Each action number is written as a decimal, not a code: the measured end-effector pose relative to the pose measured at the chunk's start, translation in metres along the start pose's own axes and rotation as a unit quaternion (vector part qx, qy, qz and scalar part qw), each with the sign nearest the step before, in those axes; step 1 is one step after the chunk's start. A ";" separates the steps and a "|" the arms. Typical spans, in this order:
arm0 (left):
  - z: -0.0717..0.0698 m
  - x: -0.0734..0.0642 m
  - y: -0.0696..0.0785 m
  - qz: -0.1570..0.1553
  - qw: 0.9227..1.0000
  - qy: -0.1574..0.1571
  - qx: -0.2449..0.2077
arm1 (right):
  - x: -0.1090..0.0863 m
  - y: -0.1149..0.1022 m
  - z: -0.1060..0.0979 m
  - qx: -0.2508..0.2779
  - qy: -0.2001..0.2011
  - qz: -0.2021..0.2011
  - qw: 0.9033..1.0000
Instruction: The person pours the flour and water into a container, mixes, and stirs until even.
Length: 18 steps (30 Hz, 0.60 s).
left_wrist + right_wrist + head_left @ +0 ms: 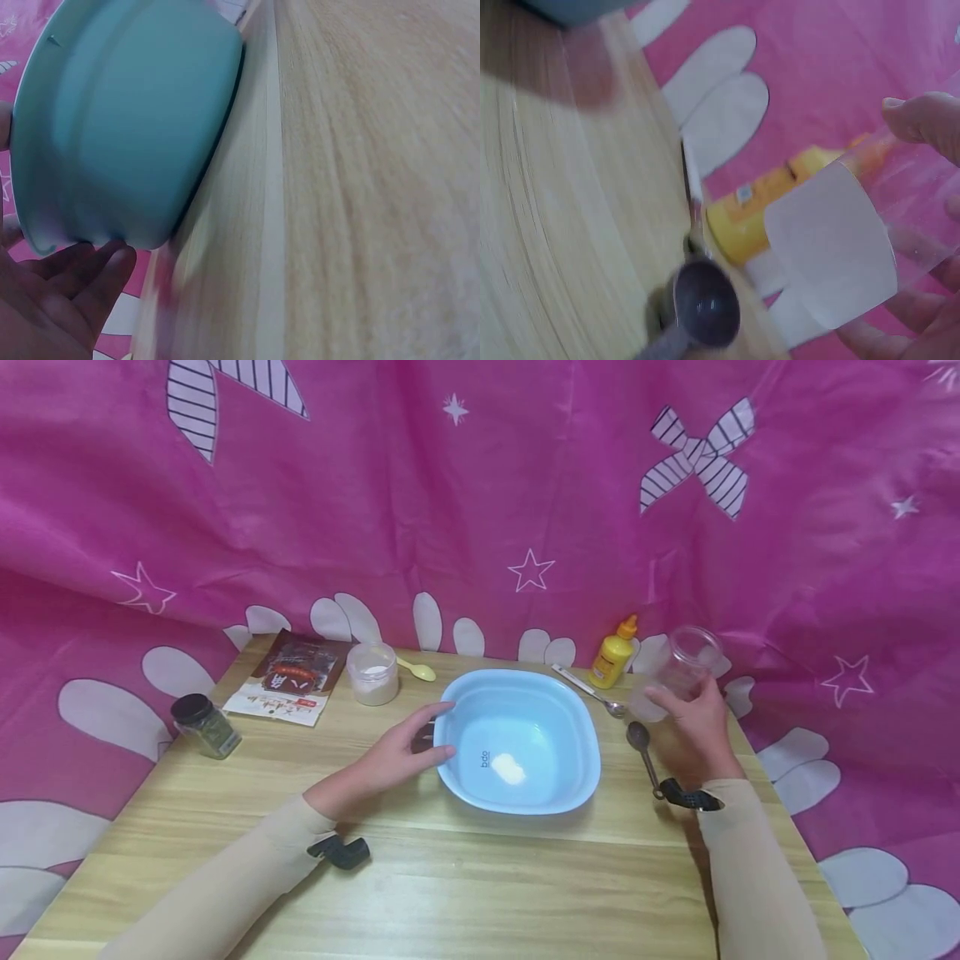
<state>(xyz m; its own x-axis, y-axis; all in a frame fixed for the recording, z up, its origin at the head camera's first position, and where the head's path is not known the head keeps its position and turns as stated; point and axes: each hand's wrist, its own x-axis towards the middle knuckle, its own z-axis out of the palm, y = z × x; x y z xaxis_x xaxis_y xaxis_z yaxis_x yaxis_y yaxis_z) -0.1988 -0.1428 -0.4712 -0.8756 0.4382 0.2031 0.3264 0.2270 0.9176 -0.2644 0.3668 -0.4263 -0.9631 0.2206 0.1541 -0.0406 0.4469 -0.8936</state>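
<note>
A light blue plastic basin (517, 718) stands mid-table with a small white patch (508, 768), possibly powder, on its floor. My left hand (401, 747) holds its left side, thumb at the rim and fingers against the outer wall (135, 135). At the right, my right hand (697, 718) grips a clear plastic cup (675, 672), tilted and raised off the table. The cup's lower end (832, 247) looks whitish in the right wrist view. Below that hand lies a dark measuring spoon (639, 739); a metal spoon (592, 689) and yellow squeeze bottle (612, 656) are nearby.
Back left are a brown-and-white pouch (288, 681), a clear jar (372, 674) of white powder and a yellow spoon (417, 670). A black-lidded jar (206, 727) is at the left edge. A pink curtain (450, 510) hangs behind the wooden table (480, 885).
</note>
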 end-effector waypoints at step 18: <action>-0.001 0.000 -0.003 0.003 1.000 -0.001 0.022 | -0.036 -0.044 0.026 -0.049 -0.015 -0.124 0.991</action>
<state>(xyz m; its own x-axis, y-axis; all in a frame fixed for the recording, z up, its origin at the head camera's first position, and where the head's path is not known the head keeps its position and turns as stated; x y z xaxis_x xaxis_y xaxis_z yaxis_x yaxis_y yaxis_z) -0.1994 -0.1441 -0.4734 -0.8731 0.4409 0.2081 0.3473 0.2629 0.9002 -0.2350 0.3164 -0.4036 -0.9340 0.0686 0.3507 -0.2529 0.5665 -0.7843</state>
